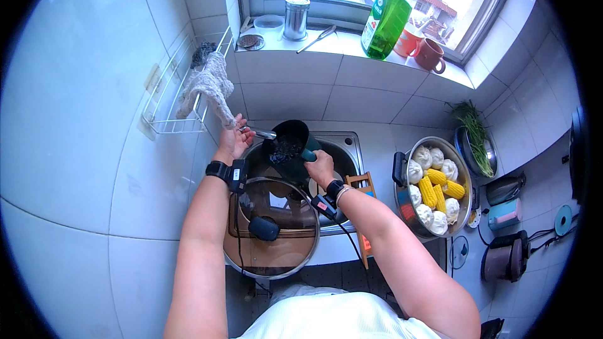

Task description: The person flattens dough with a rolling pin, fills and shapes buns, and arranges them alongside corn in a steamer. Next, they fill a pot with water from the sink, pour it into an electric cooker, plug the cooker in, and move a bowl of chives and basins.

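Note:
My right hand (321,168) is wrapped round the green handle of a dark green jug (304,167), which is tilted over the sink (352,144). The metal faucet (264,133) points into the jug's mouth, where the dark inside looks wet and glinting. Beside the faucet's base, my left hand (236,139) is palm up with its fingers apart; whether they touch the metal is hard to see. A large glass lid (276,254) with a black knob lies across the front of the sink, below both hands.
To the right stands a steel steamer pot (465,213) holding white buns and corn cobs. Next to the sink is a wooden rack (361,182). A wire rack (182,127) with a cloth (210,88) hangs at left. A green bottle (386,22) and mugs line the windowsill.

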Available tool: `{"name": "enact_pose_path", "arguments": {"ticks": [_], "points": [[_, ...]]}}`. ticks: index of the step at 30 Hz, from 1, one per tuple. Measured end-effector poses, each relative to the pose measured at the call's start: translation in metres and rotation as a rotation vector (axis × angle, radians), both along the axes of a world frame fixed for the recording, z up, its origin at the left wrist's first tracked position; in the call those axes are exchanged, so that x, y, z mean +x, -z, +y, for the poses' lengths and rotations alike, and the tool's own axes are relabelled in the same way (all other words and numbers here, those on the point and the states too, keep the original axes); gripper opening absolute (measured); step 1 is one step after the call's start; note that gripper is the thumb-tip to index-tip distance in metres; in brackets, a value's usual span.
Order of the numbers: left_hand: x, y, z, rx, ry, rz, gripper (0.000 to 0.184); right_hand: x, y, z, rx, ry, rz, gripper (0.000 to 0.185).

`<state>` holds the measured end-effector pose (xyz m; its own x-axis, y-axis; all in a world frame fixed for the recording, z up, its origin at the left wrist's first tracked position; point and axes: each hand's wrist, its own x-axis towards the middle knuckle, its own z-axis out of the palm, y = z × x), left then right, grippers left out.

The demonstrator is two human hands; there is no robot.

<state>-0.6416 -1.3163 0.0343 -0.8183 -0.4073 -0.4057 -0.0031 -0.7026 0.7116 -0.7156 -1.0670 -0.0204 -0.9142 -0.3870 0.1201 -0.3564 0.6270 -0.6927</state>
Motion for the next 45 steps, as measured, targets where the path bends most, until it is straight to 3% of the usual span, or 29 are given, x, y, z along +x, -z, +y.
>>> {"name": "enact_pose_path", "arguments": {"ticks": [14,25,27,33,34,39,45], "points": [[0.017,0.018,0.009,-0.050,0.151,-0.090,0.034,-0.003,0.015,0.015,-0.061,0.020,0.044,0.021],[0.017,0.017,0.017,-0.021,0.176,-0.128,0.038,0.026,-0.028,0.117,-0.253,0.000,0.037,0.014],[0.019,0.011,0.027,0.033,0.079,-0.116,0.040,0.040,-0.042,0.152,-0.424,-0.088,-0.018,0.011],[0.030,0.031,0.050,0.114,-0.249,-0.158,0.045,0.122,-0.109,0.286,-0.447,-0.064,-0.038,0.014],[0.034,0.031,0.060,0.134,-0.213,-0.150,0.041,0.144,-0.125,0.310,-0.476,-0.001,-0.187,0.016],[0.053,0.003,0.180,0.191,0.197,-0.069,0.029,0.261,-0.123,0.431,-0.450,0.298,-0.101,0.015],[0.064,0.003,0.375,0.206,0.690,-0.200,0.028,0.422,-0.121,0.542,-0.551,0.834,-0.037,0.015]]}}
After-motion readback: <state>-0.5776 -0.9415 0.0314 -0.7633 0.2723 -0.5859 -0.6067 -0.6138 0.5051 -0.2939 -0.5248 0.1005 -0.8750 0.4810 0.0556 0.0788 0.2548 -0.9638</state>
